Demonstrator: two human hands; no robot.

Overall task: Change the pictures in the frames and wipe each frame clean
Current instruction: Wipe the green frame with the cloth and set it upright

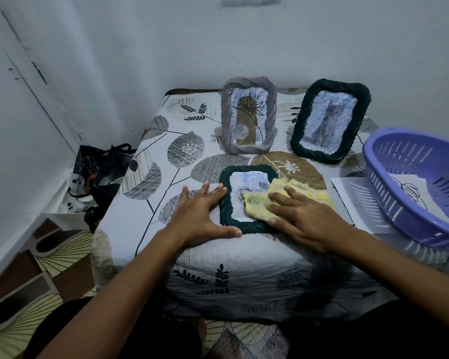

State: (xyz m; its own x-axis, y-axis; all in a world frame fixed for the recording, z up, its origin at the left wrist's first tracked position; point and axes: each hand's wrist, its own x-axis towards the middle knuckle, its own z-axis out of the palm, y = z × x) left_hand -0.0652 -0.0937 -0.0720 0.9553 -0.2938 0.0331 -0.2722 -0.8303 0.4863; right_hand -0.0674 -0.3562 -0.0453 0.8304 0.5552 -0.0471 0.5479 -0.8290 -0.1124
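On the leaf-printed tablecloth [130, 224], a small dark green woven-rimmed picture frame [224, 203] lies flat, steadied by the flat-fingered left hand [200, 213] while the flat right hand [303, 216] presses a soft yellow-and-white cloth [259, 207] onto its probably fragile, light pane, best held by the rim.

Dim, bluish light falls from above, soft shadows pooling under both forearms and along the near edge of the table [244, 281], the purple basket [425, 193] casting slatted streaks, the whole view slightly soft and bowed at the wide-angle edges, corners darkening.
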